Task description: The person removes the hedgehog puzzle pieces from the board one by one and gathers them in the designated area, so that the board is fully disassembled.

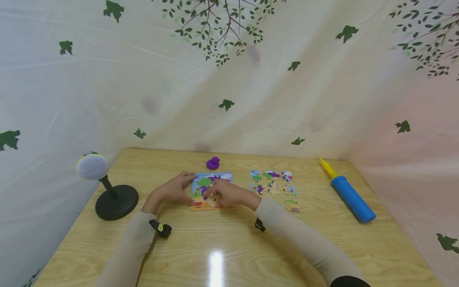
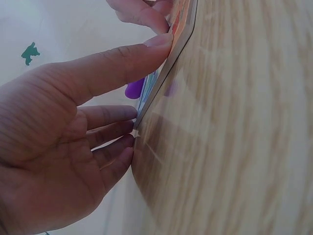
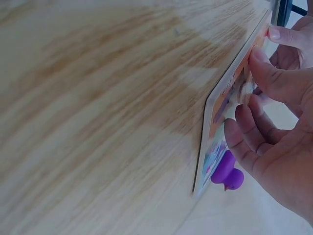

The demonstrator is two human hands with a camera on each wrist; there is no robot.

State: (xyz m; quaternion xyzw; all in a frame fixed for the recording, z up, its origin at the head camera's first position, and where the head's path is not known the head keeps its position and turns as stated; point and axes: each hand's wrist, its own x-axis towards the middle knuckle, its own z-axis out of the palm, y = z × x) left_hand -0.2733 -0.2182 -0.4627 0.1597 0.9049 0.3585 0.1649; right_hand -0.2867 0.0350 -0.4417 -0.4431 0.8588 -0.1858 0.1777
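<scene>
A picture puzzle board (image 1: 201,207) with a blue top and orange bottom lies flat on the table. My left hand (image 1: 175,188) rests at its left side, thumb on the lower left corner and the other fingers fairly straight against the edge. In the left wrist view the thumb presses the board's rim. My right hand (image 1: 229,193) bends over the middle of the board, thumb and fingers about a pale puzzle piece (image 1: 211,200) that they seem to pinch. The hand partly covers that piece. Several loose puzzle pieces (image 1: 274,189) lie right of the board.
A purple toy duck (image 1: 213,163) sits just behind the board. At the left stands a black round-based stand (image 1: 116,202) with a pale mesh head. A blue hand pump (image 1: 353,199) with a yellow nozzle lies at the right. A patterned curtain (image 1: 179,87) hangs behind the table.
</scene>
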